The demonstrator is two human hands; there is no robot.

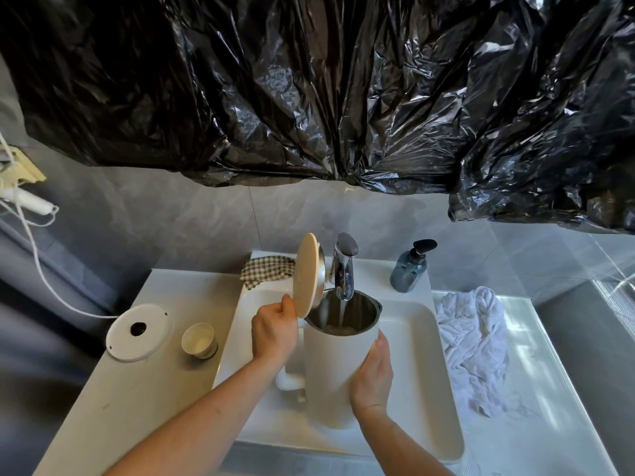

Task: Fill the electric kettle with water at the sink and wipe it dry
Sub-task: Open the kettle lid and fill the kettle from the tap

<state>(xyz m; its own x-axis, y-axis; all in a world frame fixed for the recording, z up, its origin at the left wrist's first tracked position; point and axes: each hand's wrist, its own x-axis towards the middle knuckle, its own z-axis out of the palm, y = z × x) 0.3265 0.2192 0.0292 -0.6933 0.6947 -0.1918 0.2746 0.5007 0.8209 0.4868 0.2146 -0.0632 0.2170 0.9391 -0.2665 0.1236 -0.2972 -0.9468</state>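
A white electric kettle (pixel 330 372) stands in the white sink (pixel 422 355), right under the chrome tap (pixel 343 266). Water runs from the tap into its steel inside. The beige lid (pixel 307 274) is swung up and open. My left hand (pixel 275 333) grips the top of the kettle's handle, its thumb against the lid's edge. My right hand (pixel 372 376) is pressed flat around the kettle's right side. A white towel (pixel 474 341) lies crumpled on the counter right of the sink.
The kettle's round base (pixel 137 331) with its white cord sits on the left counter, beside a small cup (pixel 199 341). A checked cloth (pixel 266 269) lies behind the sink at the left, a dark soap dispenser (pixel 410 266) at the right. Black plastic sheeting (pixel 309 80) hangs overhead.
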